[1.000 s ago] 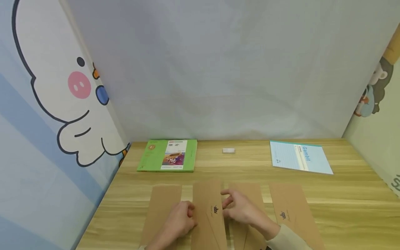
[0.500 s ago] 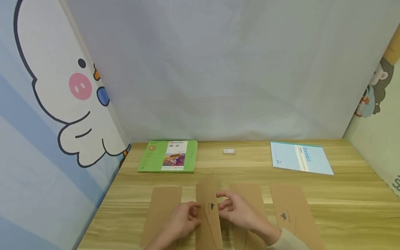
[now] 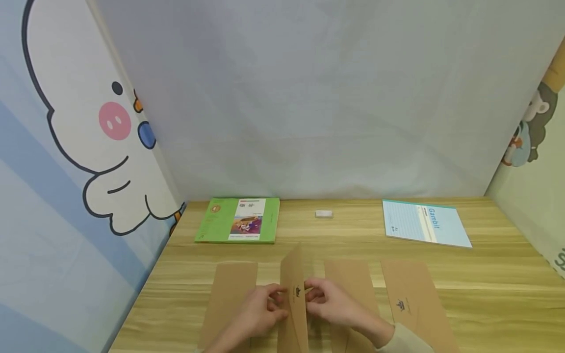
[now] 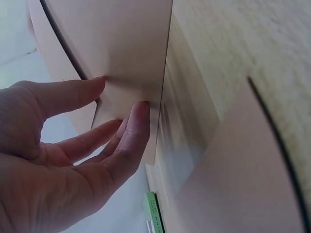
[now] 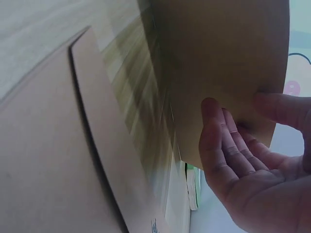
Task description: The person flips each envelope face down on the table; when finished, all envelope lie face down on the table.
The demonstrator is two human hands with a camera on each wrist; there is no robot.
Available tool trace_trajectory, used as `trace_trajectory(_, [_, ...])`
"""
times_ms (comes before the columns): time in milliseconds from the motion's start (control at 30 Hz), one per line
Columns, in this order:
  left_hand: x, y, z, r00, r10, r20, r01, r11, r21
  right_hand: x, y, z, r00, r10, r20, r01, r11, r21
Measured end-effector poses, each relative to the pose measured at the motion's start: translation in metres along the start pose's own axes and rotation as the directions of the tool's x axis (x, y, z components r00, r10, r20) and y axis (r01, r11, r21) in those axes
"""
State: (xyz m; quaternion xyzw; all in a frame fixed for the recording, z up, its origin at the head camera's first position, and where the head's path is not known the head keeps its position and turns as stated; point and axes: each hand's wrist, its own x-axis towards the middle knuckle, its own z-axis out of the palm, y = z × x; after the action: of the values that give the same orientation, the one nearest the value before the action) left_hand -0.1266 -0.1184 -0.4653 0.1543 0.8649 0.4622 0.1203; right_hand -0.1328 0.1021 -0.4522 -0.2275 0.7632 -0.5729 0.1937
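A brown kraft envelope (image 3: 292, 274) with a small crown print stands tilted on its long edge between my two hands. My left hand (image 3: 263, 309) touches its flap side; in the left wrist view the thumb and fingertips rest on that envelope face (image 4: 131, 43), apart from each other. From the other side, my right hand (image 3: 333, 301) has its fingertips against the plain back (image 5: 223, 48), the thumb nearer the upper edge. Neither hand closes around the paper. Part of the left hand's fingertips is hidden in the head view.
One flat envelope (image 3: 229, 284) lies left of the hands. Another envelope (image 3: 353, 274) lies under the right forearm, and a third envelope (image 3: 415, 294) farther right. Behind them are a green book (image 3: 212, 220), a white eraser (image 3: 324, 214) and a light blue notebook (image 3: 406, 220).
The middle envelope has turned from nearly flat to almost upright, its right edge rising and moving left. My right hand has shifted left with it; my left hand has moved slightly right.
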Motion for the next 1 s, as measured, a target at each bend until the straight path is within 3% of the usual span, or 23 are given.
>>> trace_trajectory(333, [-0.003, 0.008, 0.0, 0.999, 0.031, 0.016, -0.031, 0.999, -0.043, 0.006, 0.002, 0.005, 0.995, -0.063, 0.078, 0.066, 0.997, -0.031])
trace_trajectory(867, [-0.007, 0.01, -0.003, 0.999, 0.036, 0.004, -0.036, 0.996, -0.085, 0.007, 0.002, 0.008, 0.996, 0.008, 0.093, -0.001, 0.997, -0.073])
trace_trajectory(1000, [-0.009, 0.01, -0.003, 0.999, 0.05, -0.01, -0.05, 0.99, -0.13, 0.007, 0.002, 0.01, 0.995, -0.013, 0.1, 0.025, 0.992, -0.121])
